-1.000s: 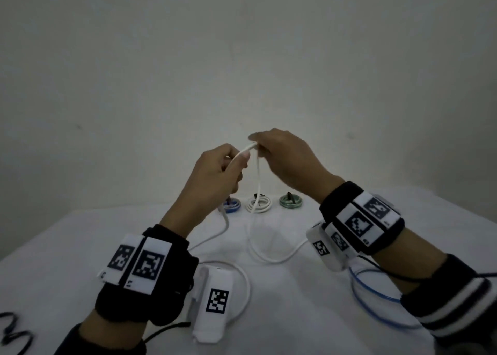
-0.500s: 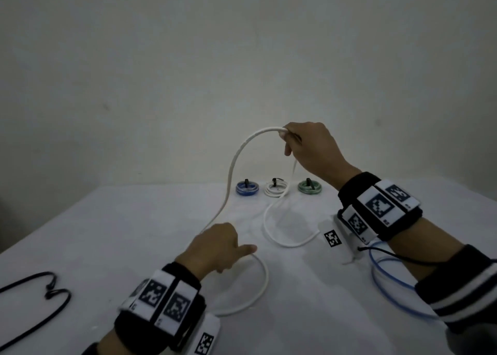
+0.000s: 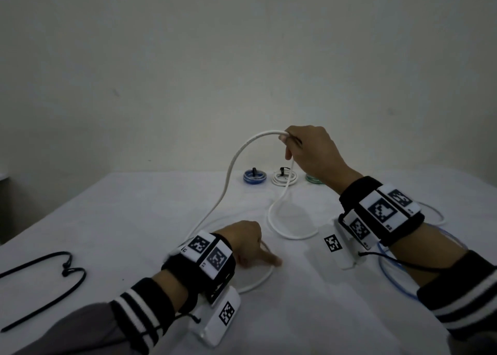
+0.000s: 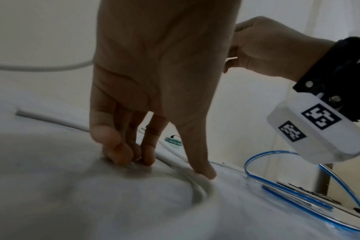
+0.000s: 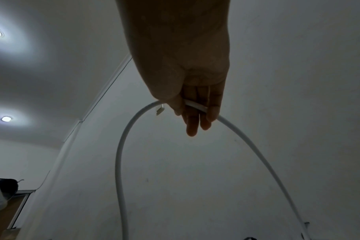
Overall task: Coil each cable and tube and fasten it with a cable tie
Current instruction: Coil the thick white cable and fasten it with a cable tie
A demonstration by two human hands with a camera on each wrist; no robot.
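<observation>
My right hand (image 3: 291, 145) is raised over the middle of the table and grips a white cable (image 3: 231, 166) near its end. In the right wrist view the cable (image 5: 121, 146) passes under the thumb of that hand (image 5: 193, 112) and hangs down on both sides, with a connector (image 5: 159, 110) sticking out. From there the cable arcs down to a loop on the white table (image 3: 134, 220). My left hand (image 3: 266, 258) rests low on the table. Its index fingertip (image 4: 203, 172) presses the cable (image 4: 197, 183) against the cloth while the other fingertips touch the table beside it.
Black cable ties (image 3: 53, 274) lie at the table's left front. A loose blue tube (image 3: 390, 276) curls under my right forearm. Along the back stand three tied coils: blue (image 3: 255, 176), white (image 3: 285, 178) and green (image 3: 313, 179). A wall rises behind the table.
My left hand let go of the raised cable and dropped to the table, where it now presses the lower loop. My right hand kept its grip and moved slightly right.
</observation>
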